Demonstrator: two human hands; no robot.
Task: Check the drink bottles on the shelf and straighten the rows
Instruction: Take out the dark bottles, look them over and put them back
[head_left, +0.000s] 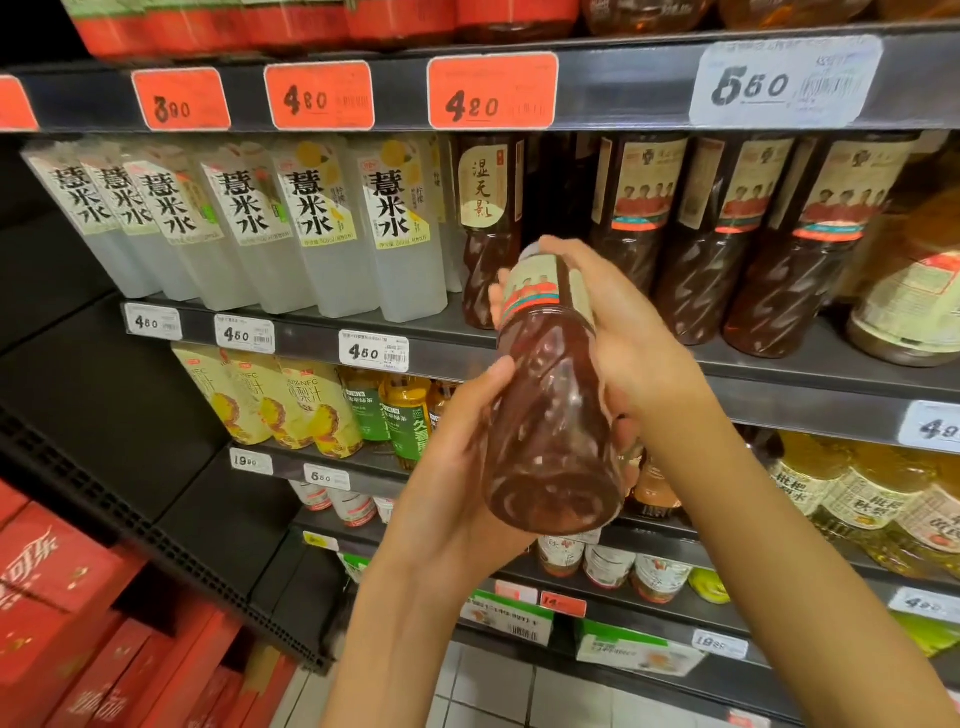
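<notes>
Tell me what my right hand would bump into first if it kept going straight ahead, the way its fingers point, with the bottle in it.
Probably the dark tea bottle with the beige label: your right hand points up and left toward it, gripping the held bottle. Depth is hard to judge; it might slip into the gap beside it.

Two bare forearms rise from the bottom edge, slim and smooth, each ending in a hand: the left hand (457, 467) and the right hand (618, 332). No sleeves cover them anywhere in view (both arms show bare down to the frame edge). The fingers are slender, with short, plain nails.
</notes>
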